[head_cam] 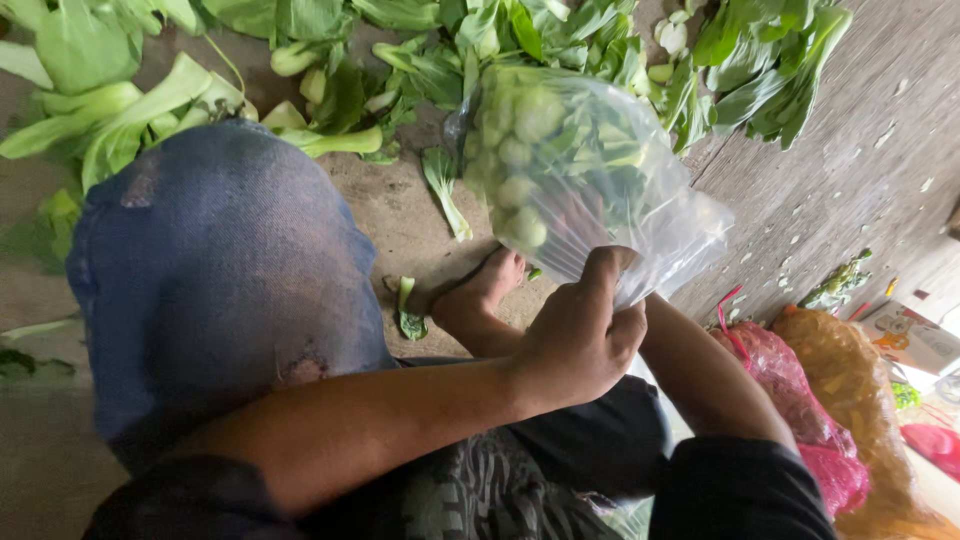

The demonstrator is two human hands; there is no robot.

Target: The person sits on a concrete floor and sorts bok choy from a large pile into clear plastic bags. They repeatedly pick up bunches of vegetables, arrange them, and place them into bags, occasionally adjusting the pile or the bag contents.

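Bare concrete floor, dusty brown, grey and flecked with pale scraps toward the right. Loose leafy greens strewn along the far edge. Pink and orange plastic bags at right. Soft, even daylight.

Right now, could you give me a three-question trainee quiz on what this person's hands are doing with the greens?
1. True or false: the clear plastic bag holds green leafy vegetables with pale stems.
2. Which hand closes its grip on the bag's gathered edge: A) left hand, B) right hand?
3. What lies right of the person's arms?

Key:
1. True.
2. A; the right hand is hidden behind the bag.
3. A pink plastic bag and an orange plastic bag.
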